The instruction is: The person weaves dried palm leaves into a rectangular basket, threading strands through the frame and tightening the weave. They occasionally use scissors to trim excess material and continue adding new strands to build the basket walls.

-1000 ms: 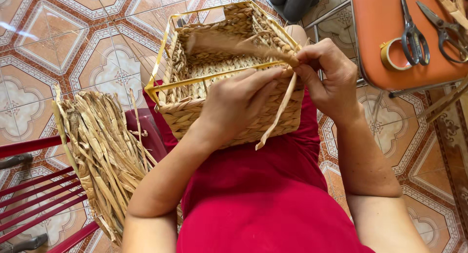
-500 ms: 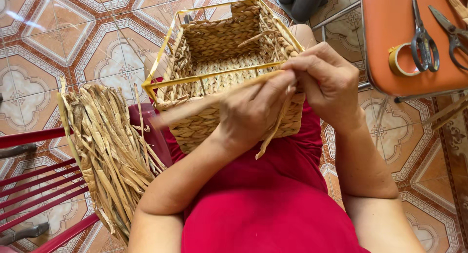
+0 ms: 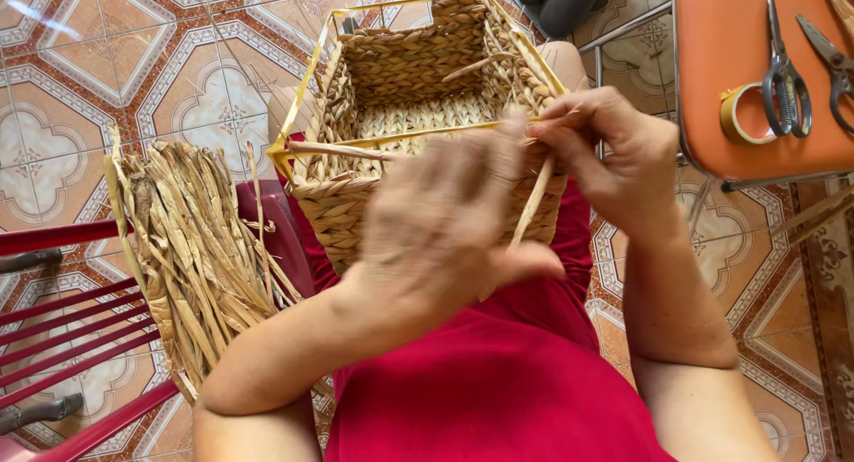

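Closest to the camera, a red-clothed lap (image 3: 498, 382) fills the bottom of the view, with both bare forearms reaching forward over it. Just beyond, the left hand (image 3: 445, 222) is up in front of the woven basket (image 3: 418, 115), and it's blurred; the fingers look loosely spread and raised against the near wall, but whether they grip anything, I cannot tell. To its right, the right hand (image 3: 614, 155) is sharp and clear: thumb and fingertips pinched narrow at the basket's near rim, holding a pale straw strand (image 3: 532, 204) that hangs down slanting across the near wall. Another strand (image 3: 338, 149) lies along the near rim, poking out to the left.

The basket itself sits on the person's lap, tilted so its open mouth faces the camera. It's rectangular, braided from tan fibre over a yellow wire frame (image 3: 298, 97), and the woven floor shows inside. A loose stalk crosses the inside near the far right corner.

Off to the left, a thick bundle of dried straw (image 3: 187, 249) rests on a red slatted chair (image 3: 71, 329), just beside the basket. Farther right, an orange stool seat (image 3: 721, 53) carries a roll of tape (image 3: 743, 113) and scissors (image 3: 785, 71), the handles touching the roll. A second pair shows at the edge. Patterned floor tiles (image 3: 133, 62) lie behind everything.
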`<state>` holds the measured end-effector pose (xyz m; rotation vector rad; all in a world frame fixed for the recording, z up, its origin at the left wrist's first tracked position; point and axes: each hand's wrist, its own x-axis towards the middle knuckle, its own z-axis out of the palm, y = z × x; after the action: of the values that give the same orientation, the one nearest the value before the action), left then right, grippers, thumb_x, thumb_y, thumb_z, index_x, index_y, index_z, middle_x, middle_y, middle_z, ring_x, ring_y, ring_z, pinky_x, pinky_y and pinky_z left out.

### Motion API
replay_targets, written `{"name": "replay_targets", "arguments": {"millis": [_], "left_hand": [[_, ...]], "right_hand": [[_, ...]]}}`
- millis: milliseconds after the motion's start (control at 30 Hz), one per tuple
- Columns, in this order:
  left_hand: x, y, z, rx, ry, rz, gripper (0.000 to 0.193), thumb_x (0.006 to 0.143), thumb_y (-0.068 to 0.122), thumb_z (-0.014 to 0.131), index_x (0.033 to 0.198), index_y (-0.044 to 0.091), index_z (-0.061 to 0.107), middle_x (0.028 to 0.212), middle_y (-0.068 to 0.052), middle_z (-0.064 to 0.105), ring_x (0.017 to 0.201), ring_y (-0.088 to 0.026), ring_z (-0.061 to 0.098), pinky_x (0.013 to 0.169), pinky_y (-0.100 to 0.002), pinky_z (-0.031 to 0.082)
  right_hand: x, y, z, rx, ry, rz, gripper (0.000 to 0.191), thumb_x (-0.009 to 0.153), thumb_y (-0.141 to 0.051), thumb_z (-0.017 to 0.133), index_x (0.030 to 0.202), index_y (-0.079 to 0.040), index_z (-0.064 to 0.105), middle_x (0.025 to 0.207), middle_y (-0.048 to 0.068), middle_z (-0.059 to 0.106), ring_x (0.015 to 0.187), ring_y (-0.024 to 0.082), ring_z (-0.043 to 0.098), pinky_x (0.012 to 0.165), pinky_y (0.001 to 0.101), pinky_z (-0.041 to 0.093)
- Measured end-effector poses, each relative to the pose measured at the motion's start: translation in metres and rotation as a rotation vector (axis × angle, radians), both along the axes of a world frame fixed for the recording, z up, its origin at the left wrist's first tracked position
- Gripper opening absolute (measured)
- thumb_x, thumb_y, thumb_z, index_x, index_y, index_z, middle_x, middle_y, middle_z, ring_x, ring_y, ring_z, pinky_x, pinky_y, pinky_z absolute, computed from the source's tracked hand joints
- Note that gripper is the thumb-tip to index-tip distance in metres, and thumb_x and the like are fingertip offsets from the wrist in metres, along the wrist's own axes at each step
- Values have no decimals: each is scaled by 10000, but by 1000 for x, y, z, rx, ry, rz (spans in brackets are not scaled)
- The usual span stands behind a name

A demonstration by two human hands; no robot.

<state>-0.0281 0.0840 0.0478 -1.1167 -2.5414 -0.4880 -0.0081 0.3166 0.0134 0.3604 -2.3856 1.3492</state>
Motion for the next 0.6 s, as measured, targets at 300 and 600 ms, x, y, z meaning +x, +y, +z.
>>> {"name": "replay_targets", "arguments": {"millis": [300,600], "left_hand": [[-72,-1,2,22,-548,-361,271,1009,301,636,1060,82,786,873,-86,758,730,-234,698,696,-404,567],[-101,8,3,557,-1078,-196,283,1034,260,539,1112,153,789,800,-78,784,635,-177,756,599,-346,632]], "right_hand": [[2,-4,31,276,175,95,236,938,13,765,1157,74,703,1075,188,719,930,236,724,815,306,600],[-10,-14,0,213,99,-71,110,1043,53,728,1103,-3,655,953,107,653,760,162,656,688,272,538]]}}
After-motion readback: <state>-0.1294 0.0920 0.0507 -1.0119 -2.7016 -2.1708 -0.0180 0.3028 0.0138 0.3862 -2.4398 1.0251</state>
